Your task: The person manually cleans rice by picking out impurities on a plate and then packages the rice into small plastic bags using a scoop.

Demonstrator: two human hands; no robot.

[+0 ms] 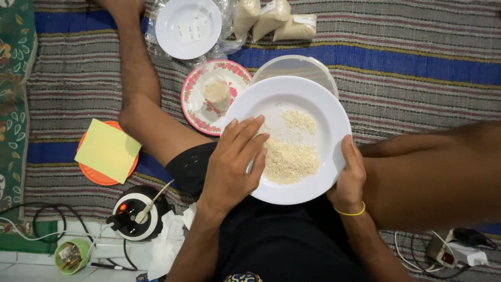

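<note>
A person is sitting on a striped mat (417, 47) with a large white plate (318, 104) resting over the lap. The right hand (348, 175) is gripping the plate's rim, thumb lying on top of the edge and fingers hidden underneath. The left hand (234, 159) is lying flat and relaxed across the near-left part of the plate, fingers stretched out and touching the edge of the rice (289, 159); it is grasping nothing that can be seen. The rice is sitting in two patches: a bigger heap near the plate's middle and a smaller scatter just beyond it.

Just behind the plate, a pale lid or tub (297, 65) is peeking out. To its left, a flowered pink plate (195, 107) is holding a small clear bag of rice (216, 94). Farther off, a smaller white plate (177, 18) is lying on clear plastic, with three filled bags of rice (274, 21) beside it. An orange plate (91, 172) is sitting under a yellow sheet (107, 149) near the left knee. A small green cup (70, 256) is holding bits too small to tell.
</note>
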